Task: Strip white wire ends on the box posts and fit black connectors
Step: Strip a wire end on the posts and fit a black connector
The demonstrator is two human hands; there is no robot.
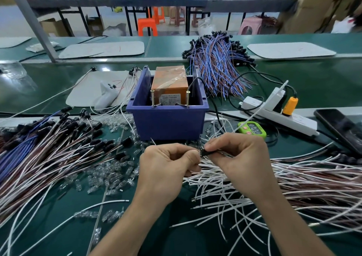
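Pinching black connector [208, 153]: left hand [166, 170], right hand [240, 157]; blue box [168, 123] behind, white wires [225, 203] beneath.

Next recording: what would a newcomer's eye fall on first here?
The left hand and right hand meet at centre front, pinching a small black connector between them. Behind them stands a blue bin holding an orange box, and heaps of wires sprawl on both sides.
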